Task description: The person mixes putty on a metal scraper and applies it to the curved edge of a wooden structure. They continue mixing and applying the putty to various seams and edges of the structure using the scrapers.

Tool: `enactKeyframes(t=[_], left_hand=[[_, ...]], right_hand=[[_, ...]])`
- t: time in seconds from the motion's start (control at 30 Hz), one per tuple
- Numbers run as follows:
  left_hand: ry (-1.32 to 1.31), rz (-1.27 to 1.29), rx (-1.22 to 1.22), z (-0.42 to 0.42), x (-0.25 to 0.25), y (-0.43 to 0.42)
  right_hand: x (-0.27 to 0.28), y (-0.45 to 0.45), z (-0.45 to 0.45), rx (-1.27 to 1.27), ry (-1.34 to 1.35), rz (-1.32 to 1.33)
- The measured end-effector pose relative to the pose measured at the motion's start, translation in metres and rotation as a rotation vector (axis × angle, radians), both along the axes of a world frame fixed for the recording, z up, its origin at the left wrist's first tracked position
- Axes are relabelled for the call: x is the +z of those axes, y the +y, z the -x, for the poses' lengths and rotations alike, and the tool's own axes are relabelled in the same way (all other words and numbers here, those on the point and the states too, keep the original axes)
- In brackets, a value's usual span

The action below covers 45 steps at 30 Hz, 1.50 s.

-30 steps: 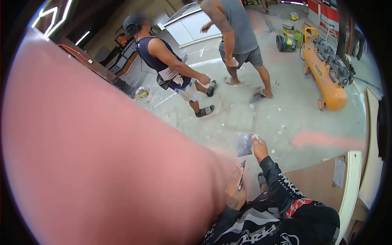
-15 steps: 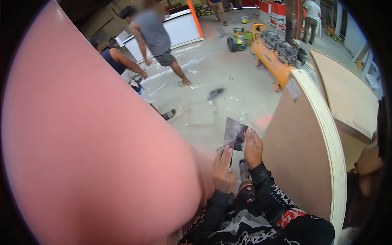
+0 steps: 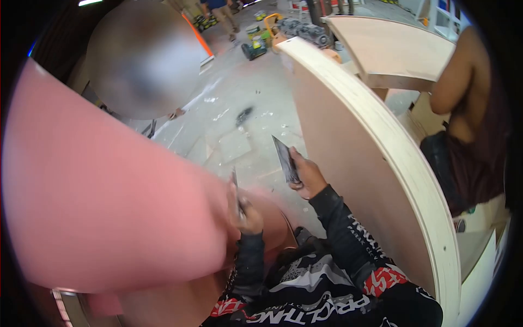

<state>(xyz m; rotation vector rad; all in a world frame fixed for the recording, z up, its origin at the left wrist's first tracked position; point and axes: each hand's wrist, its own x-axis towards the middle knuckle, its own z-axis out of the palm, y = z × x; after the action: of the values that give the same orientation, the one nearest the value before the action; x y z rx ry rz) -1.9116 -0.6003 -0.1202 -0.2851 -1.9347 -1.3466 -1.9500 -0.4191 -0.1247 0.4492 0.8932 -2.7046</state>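
Observation:
A large smooth pink curved panel [image 3: 125, 201] fills the left side. My left hand [image 3: 248, 215] is beside its right edge, fingers closed on a thin flat piece [image 3: 235, 177] seen nearly edge-on and blurred; whether hand or piece touches the panel I cannot tell. My right hand [image 3: 309, 177] is raised over the floor to the right, thumb and fingers closed on a stiff-looking dark, flat sheet [image 3: 286, 159] with pale smears, tilted upward to the left. The two hands are apart.
A curved plywood panel [image 3: 365, 125] with a pale edge stands close on my right. Beyond it are another wooden piece [image 3: 392, 49] and a seated person [image 3: 463, 109]. An orange-framed compressor [image 3: 302, 31] and a walking person [image 3: 220, 13] are farther off on the stained concrete floor [image 3: 218, 117].
My hands have moved apart; the left went over toward the pink panel with a thin piece, the right kept the dark sheet. The view has swung right, bringing the seated person into sight.

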Motion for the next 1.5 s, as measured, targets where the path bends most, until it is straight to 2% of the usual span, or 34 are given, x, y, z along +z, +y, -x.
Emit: enactKeyframes(t=[0.03, 0.07, 0.1, 0.13, 0.17, 0.2, 0.27, 0.3, 0.33, 0.37, 0.4, 0.43, 0.47, 0.5, 0.53, 0.6, 0.63, 0.67, 0.73, 0.77, 0.8, 0.83, 0.87, 0.9, 0.97, 1.0, 1.07, 1.1, 1.17, 1.2, 1.3, 1.33, 1.37, 1.5], left_hand=[[0.279, 0.044, -0.121, -0.006, -0.013, 0.003], [0.291, 0.046, -0.145, -0.012, -0.008, 0.013], [0.418, 0.261, -0.232, -0.021, -0.001, 0.023], [0.547, 0.475, -0.312, -0.030, 0.003, 0.033], [0.390, 0.363, -0.347, -0.051, 0.004, 0.043], [0.392, 0.363, -0.360, -0.067, 0.009, 0.045], [-0.167, 0.258, -0.107, -0.084, 0.013, 0.045], [0.058, 0.229, -0.044, -0.072, 0.018, 0.047], [-0.152, 0.158, 0.061, -0.082, 0.019, 0.041], [-0.364, 0.097, 0.159, -0.097, 0.031, 0.041], [-0.184, -0.005, 0.129, -0.104, 0.039, 0.044], [-0.012, -0.116, 0.093, -0.113, 0.046, 0.053], [0.099, -0.118, 0.158, -0.129, 0.060, 0.068], [0.210, -0.126, 0.218, -0.145, 0.076, 0.083], [0.205, -0.143, 0.167, -0.160, 0.083, 0.093], [-0.011, -0.409, -0.186, -0.189, 0.083, 0.104], [0.284, -0.592, -0.264, -0.189, 0.088, 0.135], [0.261, -0.608, -0.313, -0.196, 0.082, 0.149], [0.407, 0.039, 0.371, -0.212, 0.068, 0.164], [0.591, 0.587, 0.556, -0.223, 0.054, 0.157], [0.609, 0.560, 0.497, -0.237, 0.062, 0.176], [0.524, -0.068, -0.187, -0.263, 0.077, 0.195], [0.319, -0.686, -0.870, -0.282, 0.089, 0.208], [0.262, -0.703, -0.965, -0.299, 0.096, 0.218], [0.791, -0.222, -1.334, -0.334, 0.104, 0.233], [0.764, -0.262, -1.418, -0.350, 0.110, 0.240], [0.996, -0.061, -1.662, -0.382, 0.124, 0.254], [1.005, -0.083, -1.694, -0.404, 0.128, 0.254], [0.956, 0.078, -1.785, -0.457, 0.132, 0.257], [0.948, 0.152, -1.801, -0.485, 0.129, 0.258], [0.787, 0.125, -1.851, -0.586, 0.134, 0.262], [0.761, 0.073, -1.867, -0.616, 0.132, 0.265], [0.752, 0.065, -1.857, -0.649, 0.134, 0.264], [0.717, 0.037, -1.881, -0.767, 0.141, 0.284]], right_hand=[[0.004, 0.000, -0.004, 0.028, -0.024, 0.111], [0.007, 0.001, -0.010, 0.063, -0.048, 0.222], [0.005, 0.003, -0.021, 0.111, 0.014, 0.201], [0.003, -0.001, -0.035, 0.093, 0.034, 0.005], [-0.001, -0.010, -0.061, 0.167, 0.087, 0.051], [0.000, -0.013, -0.087, 0.246, 0.135, 0.099], [0.003, -0.002, -0.139, 0.260, 0.080, -0.218], [0.005, 0.002, -0.165, 0.205, 0.055, -0.307], [-0.007, 0.003, -0.189, 0.190, 0.060, -0.327], [-0.026, 0.004, -0.207, 0.053, 0.051, -0.213], [-0.015, 0.014, -0.222, -0.095, 0.043, -0.090], [-0.004, 0.022, -0.242, -0.214, 0.039, -0.067], [0.010, 0.031, -0.263, -0.253, 0.034, -0.074], [0.021, 0.040, -0.282, -0.438, 0.220, -0.350], [0.036, 0.051, -0.302, -0.621, 0.399, -0.644], [0.077, 0.065, -0.363, -0.699, 0.404, -0.723], [0.096, 0.070, -0.398, -0.672, 0.372, -0.832], [0.101, 0.074, -0.423, -0.639, 0.335, -0.935], [0.093, 0.078, -0.465, -0.938, 0.665, -1.145], [0.103, 0.079, -0.487, -1.091, 0.588, -1.300], [0.115, 0.076, -0.507, -1.246, 0.493, -1.454], [0.113, 0.072, -0.521, -1.461, 0.485, -1.337], [0.111, 0.063, -0.533, -1.682, 0.463, -1.216], [0.112, 0.055, -0.549, -1.759, 0.381, -1.264], [0.118, 0.057, -0.582, -1.975, 0.300, -1.097], [0.122, 0.060, -0.599, -2.075, 0.280, -1.002], [0.125, 0.055, -0.629, -2.239, 0.310, -0.789], [0.126, 0.050, -0.639, -2.275, 0.304, -0.803], [0.127, 0.056, -0.666, -2.346, 0.430, -0.969], [0.116, 0.054, -0.691, -2.304, 0.475, -0.942], [0.053, 0.047, -0.777, -2.159, 1.038, -1.051], [0.074, 0.046, -0.793, -1.979, 1.051, -0.955], [0.034, 0.042, -0.849, -2.388, 0.472, -0.996], [0.064, 0.060, -0.949, -2.168, 0.701, -0.899]])
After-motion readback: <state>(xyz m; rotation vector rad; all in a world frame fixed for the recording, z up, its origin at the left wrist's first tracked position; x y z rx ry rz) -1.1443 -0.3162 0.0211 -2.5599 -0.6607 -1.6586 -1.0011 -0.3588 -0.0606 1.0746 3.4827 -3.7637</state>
